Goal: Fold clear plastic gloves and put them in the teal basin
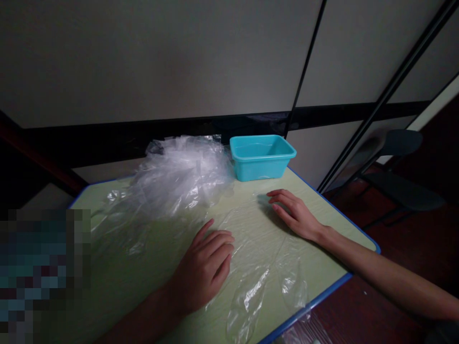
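A clear thin plastic bag (247, 296) lies spread on the table, its two handle-like strips reaching toward the front edge. My left hand (208, 265) is over the bag's left side, fingers apart and slightly bent, holding nothing I can see. On the bag's far right side, my right hand (296, 215) rests low with its fingers stretched out. Whether either palm presses on the film is hidden. Behind my left hand, a heap of crumpled clear plastic bags (186, 174) covers the back left of the table.
A turquoise plastic basin (263, 167) stands at the back of the pale green table (161, 267), which has a blue edge. White cabinet panels (161, 62) rise directly behind it. A dark chair (401, 186) stands to the right. The far left is pixelated.
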A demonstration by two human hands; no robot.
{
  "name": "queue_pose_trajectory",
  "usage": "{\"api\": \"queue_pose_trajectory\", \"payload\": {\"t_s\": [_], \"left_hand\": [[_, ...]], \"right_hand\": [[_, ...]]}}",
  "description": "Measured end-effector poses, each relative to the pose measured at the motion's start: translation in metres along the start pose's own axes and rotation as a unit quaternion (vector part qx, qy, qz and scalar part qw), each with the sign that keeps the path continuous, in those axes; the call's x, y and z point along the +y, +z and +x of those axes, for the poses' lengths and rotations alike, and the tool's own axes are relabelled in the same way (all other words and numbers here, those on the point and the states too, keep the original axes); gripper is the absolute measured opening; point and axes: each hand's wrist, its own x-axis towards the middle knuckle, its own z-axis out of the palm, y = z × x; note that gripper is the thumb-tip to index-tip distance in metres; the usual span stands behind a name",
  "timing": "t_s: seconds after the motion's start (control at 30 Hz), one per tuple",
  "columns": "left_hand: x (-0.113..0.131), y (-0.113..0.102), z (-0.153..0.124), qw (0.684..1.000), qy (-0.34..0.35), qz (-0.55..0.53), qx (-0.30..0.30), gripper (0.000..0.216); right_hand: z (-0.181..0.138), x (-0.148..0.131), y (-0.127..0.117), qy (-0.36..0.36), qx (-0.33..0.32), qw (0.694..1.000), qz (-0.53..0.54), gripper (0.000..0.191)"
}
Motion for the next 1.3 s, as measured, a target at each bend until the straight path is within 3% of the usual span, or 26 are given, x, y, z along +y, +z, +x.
{"api": "queue_pose_trajectory", "payload": {"t_s": [0.4,0.53,0.57,0.63,0.7,0.8,1.03,1.3], "left_hand": [[-0.003,0.003,0.0,1.0,-0.006,0.0,-0.025,0.019],[-0.002,0.002,0.0,1.0,-0.011,0.006,-0.029,0.019],[-0.002,0.002,0.001,0.999,-0.015,0.006,-0.03,0.019],[-0.002,0.001,0.002,0.999,-0.021,0.004,-0.032,0.02],[-0.002,0.001,0.002,0.999,-0.022,0.0,-0.031,0.02],[-0.004,0.001,0.002,0.998,-0.01,0.008,-0.055,0.026],[-0.006,-0.005,0.004,0.979,0.012,0.03,-0.203,0.052],[0.0,-0.011,0.008,0.97,0.032,-0.018,-0.242,0.051]], "right_hand": [[-0.001,0.004,0.003,-0.004,0.032,0.999,0.013,0.013],[-0.01,-0.011,-0.008,-0.007,0.045,0.998,0.051,0.011],[-0.014,-0.018,-0.014,-0.018,0.022,0.998,0.055,0.011],[-0.025,-0.035,-0.027,-0.071,-0.083,0.993,0.034,0.018],[-0.037,-0.05,-0.039,-0.144,-0.193,0.97,-0.015,0.049],[-0.056,-0.062,-0.048,-0.187,-0.265,0.944,-0.063,0.071],[-0.08,-0.067,-0.038,-0.153,-0.258,0.951,-0.077,0.049],[-0.049,-0.094,-0.057,-0.195,-0.185,0.962,-0.05,0.032]]}}
